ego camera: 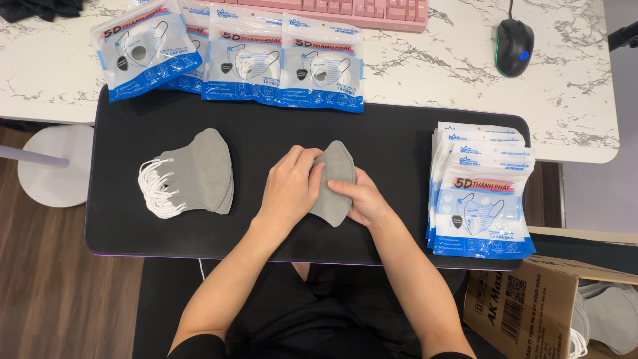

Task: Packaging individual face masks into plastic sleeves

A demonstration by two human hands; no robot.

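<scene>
Head view: both hands grip one grey mask (334, 183) between them, left hand (290, 187) closed over its left edge, right hand (363, 197) pinching its right; its long axis runs away from the person, above the black mat (266, 126).

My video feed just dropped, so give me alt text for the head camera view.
Both hands, left hand and right hand, hold a folded grey mask over a black mat. A stack of grey masks lies to the left, a pile of empty pouches to the right, more pouches along the top.
</scene>
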